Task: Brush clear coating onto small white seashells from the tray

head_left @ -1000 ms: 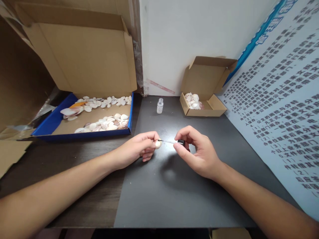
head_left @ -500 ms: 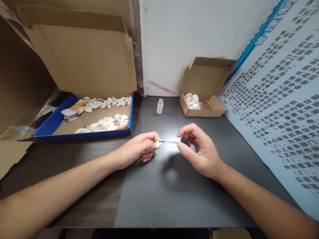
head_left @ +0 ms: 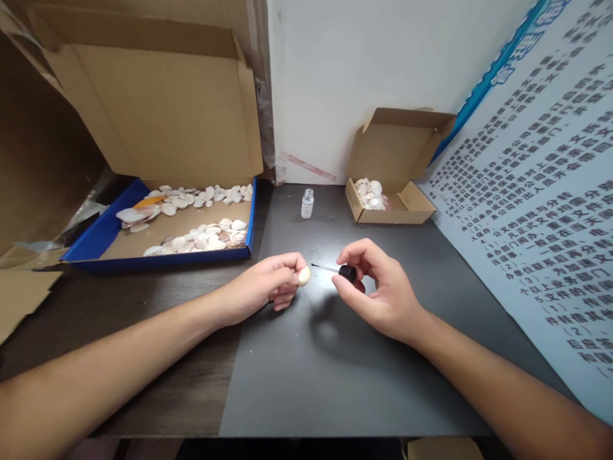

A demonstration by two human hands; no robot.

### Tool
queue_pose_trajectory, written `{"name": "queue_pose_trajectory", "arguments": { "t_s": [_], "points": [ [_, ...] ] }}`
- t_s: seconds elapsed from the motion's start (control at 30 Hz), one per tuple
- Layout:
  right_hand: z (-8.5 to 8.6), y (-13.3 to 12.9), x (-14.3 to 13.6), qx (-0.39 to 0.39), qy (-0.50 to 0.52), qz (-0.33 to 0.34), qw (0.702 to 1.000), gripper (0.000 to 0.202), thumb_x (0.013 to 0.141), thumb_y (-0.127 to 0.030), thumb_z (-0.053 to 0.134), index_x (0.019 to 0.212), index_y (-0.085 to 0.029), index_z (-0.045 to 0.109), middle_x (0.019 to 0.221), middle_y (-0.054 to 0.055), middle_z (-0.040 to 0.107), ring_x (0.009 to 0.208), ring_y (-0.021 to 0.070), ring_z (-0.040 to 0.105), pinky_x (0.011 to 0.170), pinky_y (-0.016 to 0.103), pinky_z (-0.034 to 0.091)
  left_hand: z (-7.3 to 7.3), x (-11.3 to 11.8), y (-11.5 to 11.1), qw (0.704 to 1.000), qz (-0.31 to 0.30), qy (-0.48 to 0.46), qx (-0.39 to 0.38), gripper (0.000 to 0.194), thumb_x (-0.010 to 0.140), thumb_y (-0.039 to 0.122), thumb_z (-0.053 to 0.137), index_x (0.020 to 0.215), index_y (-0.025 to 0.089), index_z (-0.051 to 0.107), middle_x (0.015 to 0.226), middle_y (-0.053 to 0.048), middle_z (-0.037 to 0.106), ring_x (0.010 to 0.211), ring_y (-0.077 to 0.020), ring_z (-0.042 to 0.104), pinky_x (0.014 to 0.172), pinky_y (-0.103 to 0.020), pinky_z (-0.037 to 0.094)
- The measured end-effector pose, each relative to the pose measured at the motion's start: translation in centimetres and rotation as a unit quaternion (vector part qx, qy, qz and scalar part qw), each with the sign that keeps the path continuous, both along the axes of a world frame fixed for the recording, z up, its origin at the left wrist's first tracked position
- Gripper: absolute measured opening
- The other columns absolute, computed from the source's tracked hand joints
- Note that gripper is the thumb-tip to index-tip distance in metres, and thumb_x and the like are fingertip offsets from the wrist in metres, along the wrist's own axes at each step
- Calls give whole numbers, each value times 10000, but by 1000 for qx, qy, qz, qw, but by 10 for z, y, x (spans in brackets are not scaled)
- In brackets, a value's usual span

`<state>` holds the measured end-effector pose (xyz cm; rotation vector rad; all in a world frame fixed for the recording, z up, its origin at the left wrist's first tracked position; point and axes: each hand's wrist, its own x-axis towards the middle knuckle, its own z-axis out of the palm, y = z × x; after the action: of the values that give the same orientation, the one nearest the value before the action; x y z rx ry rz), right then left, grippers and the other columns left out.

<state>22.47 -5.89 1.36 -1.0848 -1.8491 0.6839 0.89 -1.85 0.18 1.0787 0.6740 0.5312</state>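
Between thumb and fingers my left hand (head_left: 268, 284) pinches a small pale seashell (head_left: 304, 276), which sticks out on the right side of the fingertips. My right hand (head_left: 380, 291) is closed around the black cap of a brush applicator (head_left: 347, 274). The applicator's thin stem points left, and its dark brush tip stands just apart from the seashell, slightly above it. Farther back on the dark mat, a small glass bottle (head_left: 307, 206) with a white label stands upright without a cap.
At the left, an open blue-sided cardboard box (head_left: 158, 260) holds many seashells in two groups. A smaller open cardboard box (head_left: 397, 217) with white shells (head_left: 370, 193) stands at the back right. A printed sign (head_left: 550, 191) leans along the right side, and a white wall closes the back.
The brush tip has come off the seashell and lifted slightly. My right hand has tilted the applicator, so more of its black cap shows. My left hand has stayed nearly still.
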Motion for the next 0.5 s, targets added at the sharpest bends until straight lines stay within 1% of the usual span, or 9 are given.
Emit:
{"name": "queue_pose_trajectory", "arguments": {
  "t_s": [0.13,0.27,0.4,0.5],
  "points": [
    [0,0,1,-11,15,32,999,118,876,-226,595,966,-238,520,701,-50,466,559,116,477,509,249,413,0,0,0,1000,-1,-3,-3,127,811,245,601,768,194,493,559,86,305,495,-76,261,469,-186,308],
    [1,0,1,-10,3,13,1000,147,847,-200,621,948,-236,521,689,-60,443,535,106,434,498,245,395,0,0,0,1000,0,-3,-4,127,819,248,590,775,197,482,552,90,297,485,-73,261,465,-182,306],
    [0,0,0,-18,28,30,999,102,886,-224,580,967,-235,518,706,-51,453,569,115,458,519,249,405,0,0,0,1000,0,-3,-4,123,828,240,578,769,195,480,546,89,299,480,-73,275,464,-182,312],
    [-1,1,0,-25,13,18,999,155,855,-198,625,959,-234,516,704,-55,445,572,113,445,517,247,395,0,0,0,1000,2,-8,-3,111,828,234,575,771,191,491,551,86,306,483,-71,279,463,-179,312]
  ]
}}
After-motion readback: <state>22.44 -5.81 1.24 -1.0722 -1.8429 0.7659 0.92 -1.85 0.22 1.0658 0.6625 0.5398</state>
